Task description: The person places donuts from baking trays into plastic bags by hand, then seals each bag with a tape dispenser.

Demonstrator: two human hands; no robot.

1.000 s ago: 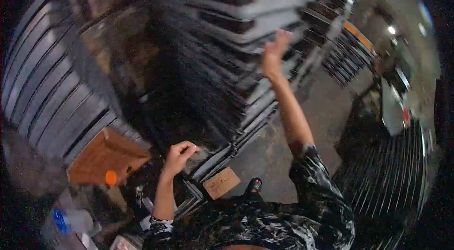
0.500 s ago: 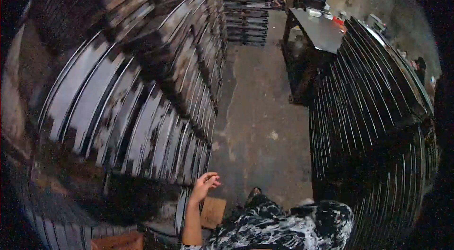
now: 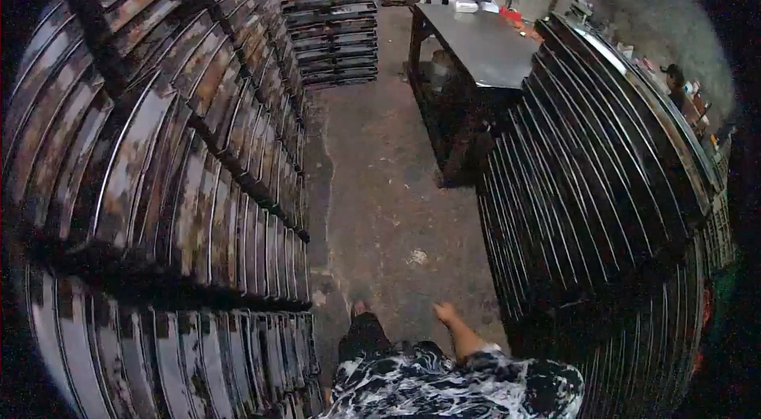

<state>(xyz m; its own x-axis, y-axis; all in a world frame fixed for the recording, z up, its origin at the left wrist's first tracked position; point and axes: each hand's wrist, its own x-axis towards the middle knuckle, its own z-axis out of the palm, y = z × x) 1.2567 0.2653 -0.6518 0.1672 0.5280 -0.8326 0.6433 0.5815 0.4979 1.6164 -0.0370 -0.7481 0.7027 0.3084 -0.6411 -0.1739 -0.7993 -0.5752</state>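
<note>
Right hand [image 3: 449, 317] over floor [image 3: 396, 197] between tray stacks [image 3: 594, 165], 1 table [image 3: 479, 42] ahead

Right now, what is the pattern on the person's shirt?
The shirt is black with white swirls; the head view shows it.

Worn floor [image 3: 388, 181]: tray stacks [image 3: 594, 181] both sides, dark table [image 3: 479, 42]. On table: white item [image 3: 464, 5].
</note>
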